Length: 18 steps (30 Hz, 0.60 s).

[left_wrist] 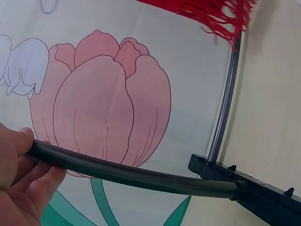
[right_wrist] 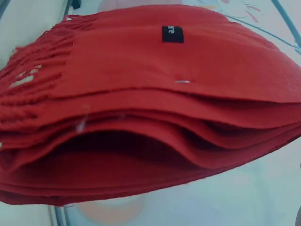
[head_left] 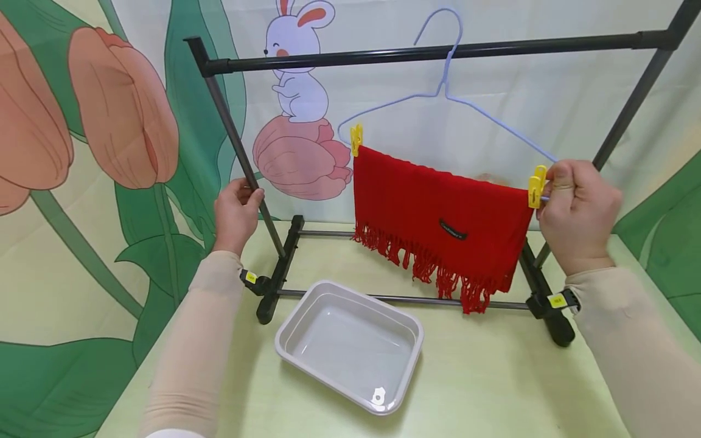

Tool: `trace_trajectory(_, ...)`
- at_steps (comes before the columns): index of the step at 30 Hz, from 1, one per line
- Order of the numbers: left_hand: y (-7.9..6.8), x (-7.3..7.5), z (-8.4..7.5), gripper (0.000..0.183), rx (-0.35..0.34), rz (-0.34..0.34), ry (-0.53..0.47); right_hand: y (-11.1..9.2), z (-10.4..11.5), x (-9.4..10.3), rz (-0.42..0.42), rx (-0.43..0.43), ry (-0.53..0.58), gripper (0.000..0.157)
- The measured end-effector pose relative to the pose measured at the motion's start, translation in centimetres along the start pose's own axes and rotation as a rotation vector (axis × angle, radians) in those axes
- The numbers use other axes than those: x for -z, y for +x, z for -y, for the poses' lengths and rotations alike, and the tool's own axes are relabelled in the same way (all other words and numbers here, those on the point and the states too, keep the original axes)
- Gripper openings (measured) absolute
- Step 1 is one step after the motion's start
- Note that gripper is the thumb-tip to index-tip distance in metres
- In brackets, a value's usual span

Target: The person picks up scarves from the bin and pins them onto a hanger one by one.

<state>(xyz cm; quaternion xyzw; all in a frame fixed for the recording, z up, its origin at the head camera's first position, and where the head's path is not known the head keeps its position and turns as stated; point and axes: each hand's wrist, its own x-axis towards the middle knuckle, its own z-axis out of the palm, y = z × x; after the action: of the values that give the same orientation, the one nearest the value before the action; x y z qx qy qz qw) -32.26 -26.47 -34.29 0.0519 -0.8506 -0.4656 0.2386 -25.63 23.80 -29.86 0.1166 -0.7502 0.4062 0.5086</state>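
Note:
A red fringed scarf [head_left: 438, 204] hangs folded under a pale lavender wire hanger [head_left: 459, 27], hooked over the rack's black top bar [head_left: 350, 59]. One yellow clothespin [head_left: 356, 140] pinches the scarf's left corner, another clothespin [head_left: 537, 187] its right corner. My right hand [head_left: 580, 210] grips the hanger's right end beside that second clothespin. With thumb and fingers, my left hand [head_left: 235, 216] holds the rack's left upright pole [left_wrist: 131, 176]. In the right wrist view, the scarf's side [right_wrist: 141, 61] shows several stacked folds and a small black label [right_wrist: 172, 34]; the right hand is almost wholly out of that view.
A light grey plastic basin [head_left: 350, 347] stands on the pale table [head_left: 482, 377] before the rack. The rack's black feet [head_left: 282, 274] and lower crossbar [head_left: 405, 298] lie behind it. A backdrop printed with tulips and a rabbit [head_left: 298, 91] hangs behind.

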Motion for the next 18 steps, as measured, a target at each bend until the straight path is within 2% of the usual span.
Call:
trace_trajectory(4, 0.0, -0.1, 0.1, 0.036, 0.000, 0.001, -0.001, -1.5, -0.8, 0.1, 0.066, 0.039, -0.057, 0.036)
trace_trajectory(8, 0.1, -0.2, 0.0, 0.036, -0.004, -0.001, -0.001, -2.5, -1.5, 0.4, 0.130, 0.026, -0.069, 0.026)
trace_trajectory(18, 0.0, 0.0, 0.0, 0.037, -0.002, 0.006, 0.003, -2.2, -2.2, 1.4, 0.322, -0.044, -0.088, 0.029)
